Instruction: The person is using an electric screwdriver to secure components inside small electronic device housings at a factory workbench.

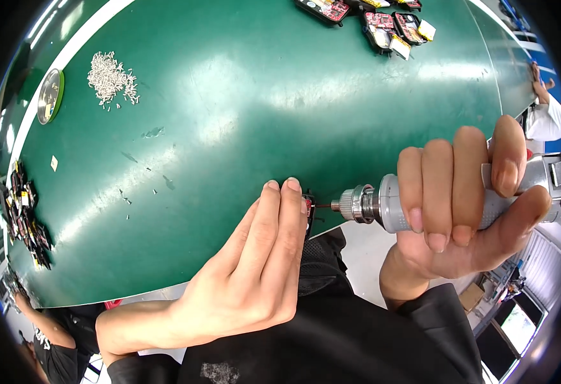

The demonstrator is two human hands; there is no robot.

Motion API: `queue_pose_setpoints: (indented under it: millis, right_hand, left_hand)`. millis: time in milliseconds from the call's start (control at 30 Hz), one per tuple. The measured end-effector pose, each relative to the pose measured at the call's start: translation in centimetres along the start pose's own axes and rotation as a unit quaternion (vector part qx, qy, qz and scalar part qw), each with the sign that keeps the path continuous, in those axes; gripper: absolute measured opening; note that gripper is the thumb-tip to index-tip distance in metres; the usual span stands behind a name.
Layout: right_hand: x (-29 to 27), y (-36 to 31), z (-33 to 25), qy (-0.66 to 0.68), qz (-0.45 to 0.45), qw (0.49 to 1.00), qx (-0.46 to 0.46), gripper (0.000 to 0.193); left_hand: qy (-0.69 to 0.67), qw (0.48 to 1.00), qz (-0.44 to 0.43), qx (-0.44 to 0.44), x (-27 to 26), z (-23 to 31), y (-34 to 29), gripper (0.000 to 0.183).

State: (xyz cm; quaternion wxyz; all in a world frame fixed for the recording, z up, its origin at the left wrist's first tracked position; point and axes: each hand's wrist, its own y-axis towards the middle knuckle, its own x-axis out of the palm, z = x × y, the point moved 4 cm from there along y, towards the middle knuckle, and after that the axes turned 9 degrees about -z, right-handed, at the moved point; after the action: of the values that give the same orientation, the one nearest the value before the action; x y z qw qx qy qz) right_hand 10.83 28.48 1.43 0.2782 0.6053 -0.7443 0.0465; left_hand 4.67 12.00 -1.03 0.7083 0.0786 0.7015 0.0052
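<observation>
My right hand (450, 192) is wrapped round a grey electric screwdriver (390, 203) with a ridged metal collar. It lies nearly level, its thin bit pointing left. The bit's tip meets a small black device (309, 217) with a bit of red board showing, near the table's front edge. My left hand (245, 281) holds this device on its left side, fingers pressed together and covering most of it. Whether a screw sits at the tip is too small to tell.
Small silvery screws (109, 78) lie heaped at the far left, beside a round green-rimmed dish (50, 96). Black devices with red boards (379, 29) stand at the far right. More black parts (24, 214) pile up on the left edge of the green table (229, 153). Other people sit at both sides.
</observation>
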Motion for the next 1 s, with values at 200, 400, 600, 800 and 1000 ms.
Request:
queue_pose_setpoints:
  millis: [200, 400, 600, 800, 1000]
  right_hand:
    - [-0.2, -0.1, 0.4, -0.030, -0.003, 1.000, 0.001, 0.028]
    - [0.0, 0.3, 0.8, -0.019, -0.035, 0.999, 0.021, 0.027]
    - [1.4, 1.4, 0.6, -0.069, -0.020, 0.996, 0.054, 0.027]
    - [2.4, 1.8, 2.1, 0.085, -0.058, 0.995, -0.008, 0.031]
    - [2.2, 1.5, 1.6, 0.023, -0.094, 0.994, -0.040, 0.027]
  left_hand:
    - [-0.027, 1.000, 0.006, -0.009, 0.1, 0.1, 0.3, 0.036]
    - [-0.041, 0.999, 0.025, -0.002, -0.1, -0.2, 0.1, 0.034]
    - [-0.120, 0.991, 0.040, 0.035, -0.2, -1.8, 0.4, 0.037]
    - [-0.084, 0.996, 0.018, 0.005, -0.9, -1.2, -0.7, 0.047]
    - [-0.051, 0.998, 0.032, 0.018, -1.1, -1.0, -2.0, 0.036]
